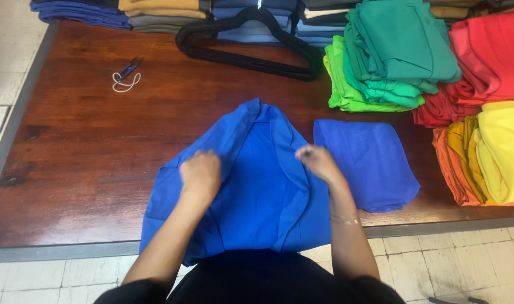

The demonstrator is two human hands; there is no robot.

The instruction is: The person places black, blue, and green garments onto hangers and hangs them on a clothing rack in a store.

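Folding looked like the step in hand. A big blue cloth (257,191) lay at the near edge of the brown surface (88,146), with its low part hanging over that edge. The left hand (200,173) was closed on the left flap of the cloth. The right hand (317,161) pinched the right flap with its fingers together. Both flaps were turned in toward the middle.

To my mind, the next move called for both flaps to lie flat and even, with no bumps.

Just to the right of the cloth sat a folded blue piece (366,163). Past it, along the right edge, were piles of yellow and orange cloth (487,157), red cloth (487,56) and green cloth (386,62). Black hangers (245,45) lay near the far edge. A small pair of snips on a white loop of string (126,75) lay toward the far left corner. More folded piles (155,12) lined the far edge.

The far piles were cut off at the top. The bottom of the blue cloth was hidden by the person's dark top.
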